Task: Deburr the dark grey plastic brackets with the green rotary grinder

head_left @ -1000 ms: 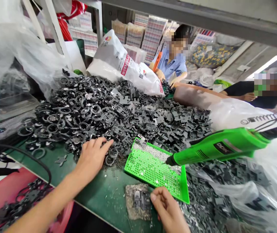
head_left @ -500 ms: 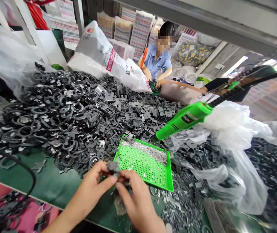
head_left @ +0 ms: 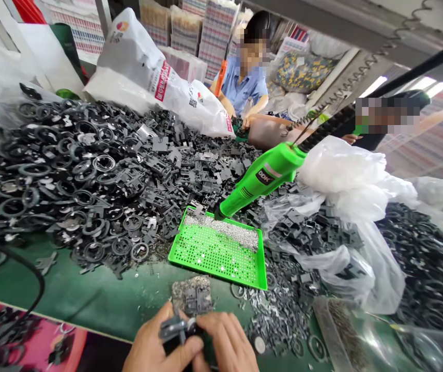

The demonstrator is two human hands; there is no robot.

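Observation:
My left hand (head_left: pixel 149 338) is closed round a dark grey plastic part (head_left: pixel 172 329) with flat tabs, low in the view. My right hand (head_left: pixel 229 338) is closed too, its fingertips pinching the near side of the same part beside a small pale round piece (head_left: pixel 192 326). Fingers hide much of it. Just beyond the hands, a worn block (head_left: pixel 191 295) with a dark slotted face lies on the green table (head_left: pixel 116 297). Farther off, a green perforated tray (head_left: pixel 209 253) holds many small silver screws along its far side. A green electric screwdriver (head_left: pixel 262 178) hangs tilted, its tip over the tray's far edge.
Heaped dark plastic parts and rings (head_left: pixel 101 170) cover the table's left and back. Clear plastic bags (head_left: pixel 345 175) and a clear bin of small pieces (head_left: pixel 339 330) are at right. A printed white sack (head_left: pixel 136 72) lies behind. Two other people sit beyond.
Both hands have drawn down toward me with the part, away from the tray, uncovering the worn block. The screwdriver has swung left over the tray. Another person has come into view at right.

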